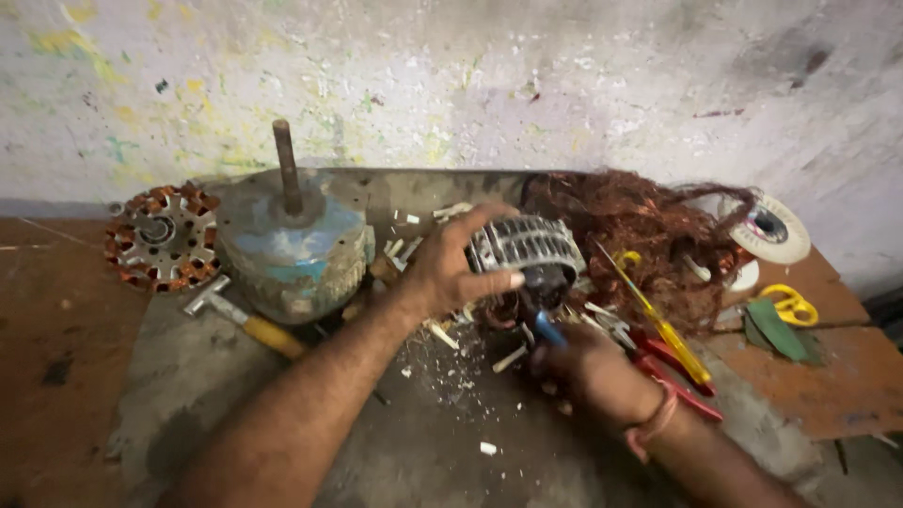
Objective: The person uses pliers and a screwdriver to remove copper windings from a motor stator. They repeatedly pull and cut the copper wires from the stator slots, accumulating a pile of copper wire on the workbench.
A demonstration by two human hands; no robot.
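My left hand (450,268) grips a round grey motor stator (531,246) with slotted laminations, held tilted on its side above the grey slab (188,376). Dark copper winding shows at its lower opening. My right hand (588,367) is just below it, closed around a small tool with a blue handle (549,329) whose tip meets the stator's underside. White chips of slot insulation (442,334) lie scattered under both hands.
A blue-grey motor housing with an upright shaft (296,240) stands left, a wound stator (162,235) beyond it, a hammer (240,318) in front. Right: a heap of copper wire (649,226), a yellow screwdriver (663,329), red pliers (677,372), yellow scissors (790,306), a white tape roll (773,228).
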